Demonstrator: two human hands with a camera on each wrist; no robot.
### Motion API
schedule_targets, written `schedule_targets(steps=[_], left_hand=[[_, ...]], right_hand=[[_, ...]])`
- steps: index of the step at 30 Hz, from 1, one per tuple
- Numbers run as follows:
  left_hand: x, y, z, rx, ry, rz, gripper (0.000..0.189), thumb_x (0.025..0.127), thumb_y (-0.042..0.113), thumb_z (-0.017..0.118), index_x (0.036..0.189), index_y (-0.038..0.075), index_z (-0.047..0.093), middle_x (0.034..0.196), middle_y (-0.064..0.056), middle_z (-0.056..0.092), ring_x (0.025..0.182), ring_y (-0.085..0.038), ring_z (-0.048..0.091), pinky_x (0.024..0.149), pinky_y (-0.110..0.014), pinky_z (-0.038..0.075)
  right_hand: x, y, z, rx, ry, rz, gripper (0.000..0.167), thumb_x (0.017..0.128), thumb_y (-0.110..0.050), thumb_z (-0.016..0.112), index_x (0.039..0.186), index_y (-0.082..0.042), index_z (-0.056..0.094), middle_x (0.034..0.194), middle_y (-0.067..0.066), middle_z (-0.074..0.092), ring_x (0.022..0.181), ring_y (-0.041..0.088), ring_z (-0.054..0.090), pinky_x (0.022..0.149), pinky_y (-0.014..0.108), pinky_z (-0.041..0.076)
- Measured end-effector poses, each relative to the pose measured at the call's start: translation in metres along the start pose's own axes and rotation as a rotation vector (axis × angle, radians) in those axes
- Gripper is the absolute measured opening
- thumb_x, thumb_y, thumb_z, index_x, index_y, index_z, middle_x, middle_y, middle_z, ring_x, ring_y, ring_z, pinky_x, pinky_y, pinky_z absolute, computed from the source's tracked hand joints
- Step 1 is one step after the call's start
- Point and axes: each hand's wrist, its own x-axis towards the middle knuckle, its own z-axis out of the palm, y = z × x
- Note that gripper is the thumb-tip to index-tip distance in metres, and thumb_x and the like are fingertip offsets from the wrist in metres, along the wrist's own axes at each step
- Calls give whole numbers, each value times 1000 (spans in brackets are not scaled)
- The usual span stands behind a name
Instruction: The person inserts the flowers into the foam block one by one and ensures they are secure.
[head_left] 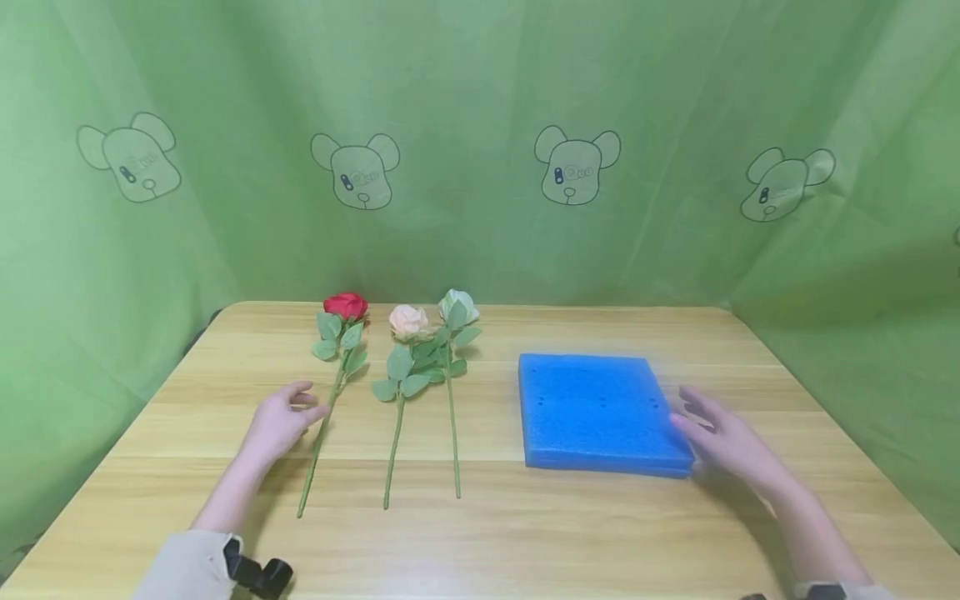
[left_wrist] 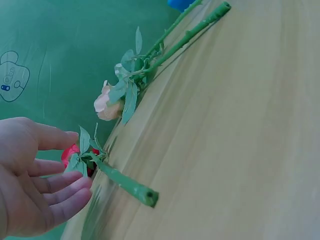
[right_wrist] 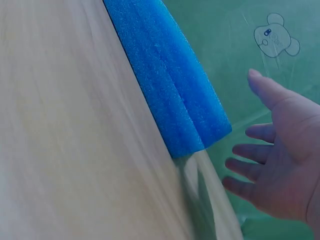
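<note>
My left hand [head_left: 277, 421] hovers beside the stem of a red rose [head_left: 346, 307], fingers loosely bent and holding nothing. In the left wrist view, the rose's green stem [left_wrist: 127, 186] points past my fingertips. To its right lie a pink rose [head_left: 408, 322] and a white rose [head_left: 458, 308], their leaves overlapping. My right hand [head_left: 723, 437] is at the right side of a blue foam block [head_left: 600, 417] with small holes in its top. The right wrist view shows the fingers of this hand [right_wrist: 287, 150] spread, with a gap to the foam block [right_wrist: 170, 80].
The wooden table [head_left: 480, 542] carries the three roses on the left and the foam on the right. A green curtain [head_left: 465, 242] printed with bear heads stands behind the table and along both sides. A black device [head_left: 258, 573] is strapped at my left wrist.
</note>
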Motion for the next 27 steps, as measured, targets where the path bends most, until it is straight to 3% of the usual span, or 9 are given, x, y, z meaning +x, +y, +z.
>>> schedule_targets(steps=[4,9,16,19,27], left_hand=[[1,0,0,-142,-19,-53,62,88,13,63,134,-14,32,120,-34,49,84,-30,63,72,-32,56],[0,0,1,-230,-59,-85,58,88,9,60,132,-17,32,120,-36,49,84,-25,63,72,-31,56],[-1,-1,3,-204,-103,-123,56,87,11,62,129,-16,36,104,-27,57,81,-25,60,71,-34,56],[-1,-2,4,-188,-110,-137,54,85,9,63,127,-15,40,99,-23,60,77,-23,60,69,-33,56],[-1,-1,6,-144,-119,-138,52,79,2,64,124,-14,43,93,-18,61,76,-22,60,67,-32,55]], right_hand=[[-2,7,2,146,-44,17,68,99,-35,41,147,0,8,146,31,17,124,54,27,92,66,31],[-5,11,5,281,-82,36,67,100,-33,41,147,-2,5,150,24,12,128,52,23,93,63,31],[-6,13,10,321,-99,39,65,99,-31,42,147,-2,8,151,22,11,130,50,19,96,66,22],[-6,15,11,291,-96,31,64,99,-30,43,147,-1,10,150,24,11,130,50,19,97,68,20],[-6,18,10,255,-93,13,63,100,-28,43,147,-1,11,150,26,13,129,51,21,96,69,21]])
